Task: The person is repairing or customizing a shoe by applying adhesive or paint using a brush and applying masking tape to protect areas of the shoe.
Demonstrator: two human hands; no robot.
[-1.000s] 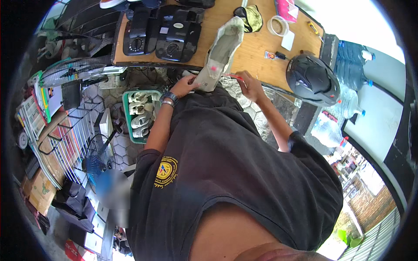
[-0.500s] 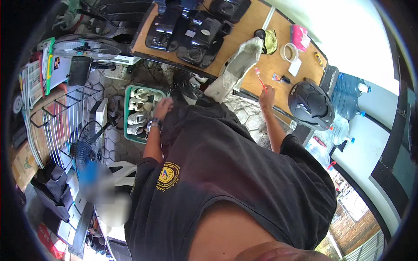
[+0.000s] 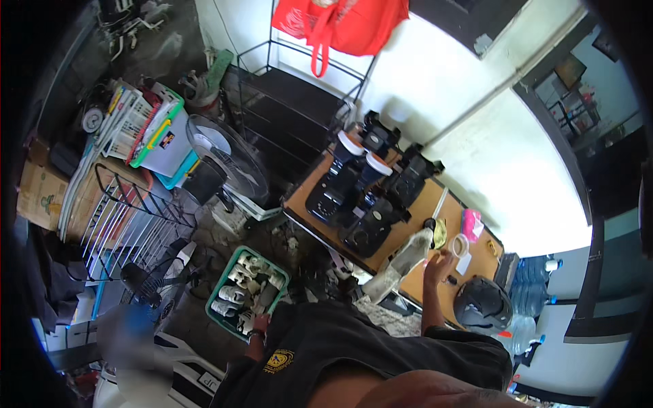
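My right hand (image 3: 439, 264) is over the right part of the wooden table, beside the clear tub (image 3: 460, 244), with fingers closed on a red toothbrush, mostly hidden. A beige high-top shoe (image 3: 408, 262) lies at the table's front edge, left of that hand. My left hand (image 3: 260, 322) is low at the right rim of a green basket (image 3: 218, 293) holding several shoes (image 3: 233, 296); its fingers are too small and dark to tell.
Several black machines (image 3: 364, 231) stand on the table (image 3: 300, 198), a black helmet (image 3: 483, 303) at its right. Water jugs (image 3: 527, 292) are farther right. Fans (image 3: 238, 163), a wire rack (image 3: 129, 231) and stacked crates (image 3: 146, 126) stand left. A red bag (image 3: 350, 24) hangs above.
My left hand has left the shoe and moved down-left to the basket. My right hand drew back, then moved toward the tub. The view has swung up to the wall and shelf.
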